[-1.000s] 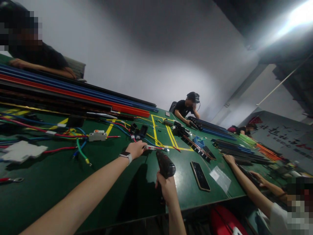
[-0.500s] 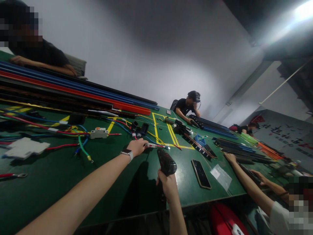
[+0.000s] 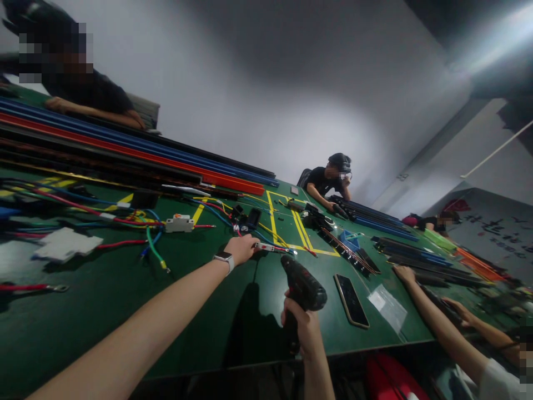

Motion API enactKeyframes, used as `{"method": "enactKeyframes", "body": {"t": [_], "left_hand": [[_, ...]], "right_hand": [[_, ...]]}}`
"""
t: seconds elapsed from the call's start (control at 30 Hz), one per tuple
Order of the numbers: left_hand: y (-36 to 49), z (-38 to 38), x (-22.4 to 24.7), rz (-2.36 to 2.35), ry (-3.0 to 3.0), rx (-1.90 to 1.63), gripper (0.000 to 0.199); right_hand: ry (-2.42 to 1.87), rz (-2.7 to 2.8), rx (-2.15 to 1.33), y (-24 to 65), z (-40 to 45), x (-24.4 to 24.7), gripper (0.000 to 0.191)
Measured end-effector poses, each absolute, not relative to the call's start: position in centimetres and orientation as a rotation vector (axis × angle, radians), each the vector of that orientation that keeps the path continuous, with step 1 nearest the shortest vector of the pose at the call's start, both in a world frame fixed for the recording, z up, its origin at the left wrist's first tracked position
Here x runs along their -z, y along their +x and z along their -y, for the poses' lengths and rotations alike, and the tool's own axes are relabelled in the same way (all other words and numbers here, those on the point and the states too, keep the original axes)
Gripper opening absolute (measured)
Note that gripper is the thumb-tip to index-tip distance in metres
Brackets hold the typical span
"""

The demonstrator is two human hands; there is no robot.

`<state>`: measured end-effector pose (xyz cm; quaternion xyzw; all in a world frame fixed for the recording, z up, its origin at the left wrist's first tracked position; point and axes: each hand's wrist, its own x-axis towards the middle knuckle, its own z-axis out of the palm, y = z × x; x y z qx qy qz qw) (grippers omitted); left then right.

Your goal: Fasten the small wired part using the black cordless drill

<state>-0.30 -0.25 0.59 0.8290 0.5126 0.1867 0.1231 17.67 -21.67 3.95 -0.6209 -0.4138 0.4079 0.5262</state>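
Observation:
My left hand (image 3: 241,249), with a watch on its wrist, is closed on the end of a slim white block with red marks (image 3: 268,247). Wires with lugs run from its far end. My right hand (image 3: 307,328) grips a black cordless drill (image 3: 305,284) by the handle, its nose pointing at the block but apart from it. Left of my hands lie a white breaker (image 3: 179,223) with a red lead and a larger white module (image 3: 66,244) with a red wire. A green wire (image 3: 155,250) ends in a lug.
Long blue, red and black strips (image 3: 233,186) lie along the table's far side. Right of the drill are a phone (image 3: 352,300) and a clear plastic bag (image 3: 388,308). A co-worker's arm (image 3: 441,328) reaches in from the right. Other people sit across the table.
The drill in my right hand has moved right and a little back from the white block. My left hand keeps its hold. The whole view has shifted slightly.

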Motion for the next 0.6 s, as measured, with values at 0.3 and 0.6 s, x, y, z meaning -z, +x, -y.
{"method": "enactKeyframes", "body": {"t": [0.3, 0.6], "left_hand": [[-0.4, 0.1, -0.5, -1.470, 2.420, -0.561, 0.043], [-0.5, -0.2, -0.6, -1.433, 2.410, -0.579, 0.042]], "right_hand": [[-1.710, 1.172, -0.545, 25.5, 14.6, -6.9, 0.038], [-1.910, 1.323, -0.491, 27.6, 6.0, -6.5, 0.029]]}}
